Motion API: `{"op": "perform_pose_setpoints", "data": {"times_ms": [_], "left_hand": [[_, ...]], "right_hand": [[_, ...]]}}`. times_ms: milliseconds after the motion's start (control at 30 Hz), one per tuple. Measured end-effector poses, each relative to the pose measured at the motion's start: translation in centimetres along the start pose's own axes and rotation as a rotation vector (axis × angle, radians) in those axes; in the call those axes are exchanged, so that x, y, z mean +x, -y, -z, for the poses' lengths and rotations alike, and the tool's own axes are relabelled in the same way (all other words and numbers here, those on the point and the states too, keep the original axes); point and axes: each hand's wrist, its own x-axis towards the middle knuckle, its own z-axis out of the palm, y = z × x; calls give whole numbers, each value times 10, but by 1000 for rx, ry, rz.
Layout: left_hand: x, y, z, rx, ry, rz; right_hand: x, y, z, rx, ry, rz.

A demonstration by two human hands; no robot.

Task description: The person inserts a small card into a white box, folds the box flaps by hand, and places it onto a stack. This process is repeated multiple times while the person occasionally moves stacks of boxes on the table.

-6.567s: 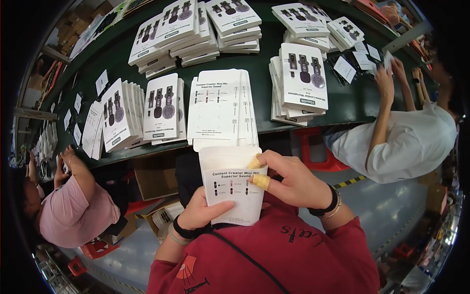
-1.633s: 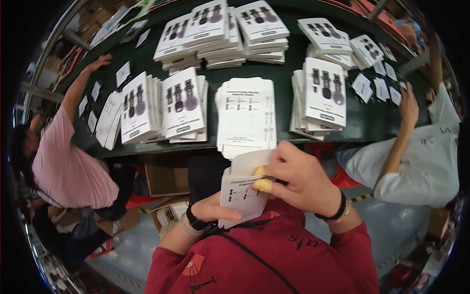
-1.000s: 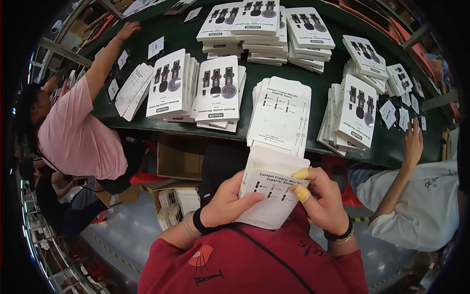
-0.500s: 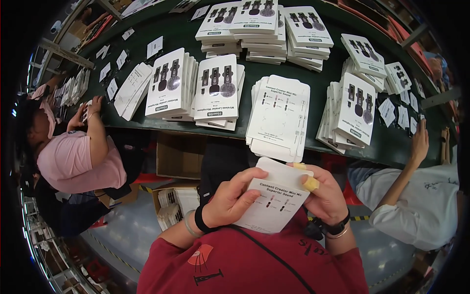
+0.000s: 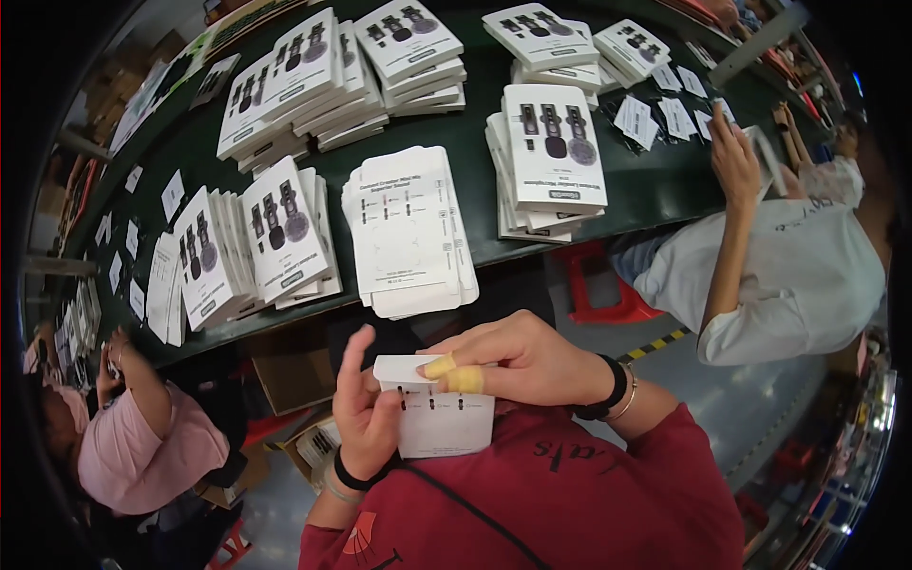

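In front of my red shirt is a small white carton (image 5: 443,429) with tiny product pictures on its face. My right hand (image 5: 522,356), with yellow tape round the thumb and a fingertip, pinches the carton's top edge, where the flap lies bent over. At the left edge my left hand (image 5: 369,418) grips it, thumb on the front and index finger stretched upward; its other fingers are partly hidden. Just beyond my hands, a stack of flat white carton blanks (image 5: 404,237) lies at the near edge of the dark green table (image 5: 484,142).
Stacks of finished-looking white boxes (image 5: 556,152) stand to the right of the blanks, with more box piles (image 5: 285,228) to the left and at the back. Co-workers sit at both sides; one person's arm (image 5: 731,209) reaches over small packets (image 5: 655,119). A red stool (image 5: 603,294) stands below the table.
My view has turned right, so the table's things sit further left. My right hand has come across the carton's top, and the flap is now bent over. My left index finger has lifted.
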Motion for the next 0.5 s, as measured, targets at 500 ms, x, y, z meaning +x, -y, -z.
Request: {"op": "perform_pose_setpoints", "data": {"times_ms": [500], "left_hand": [[46,-23,11,-1,268,313]], "right_hand": [[3,17,6,-66,51,-286]]}}
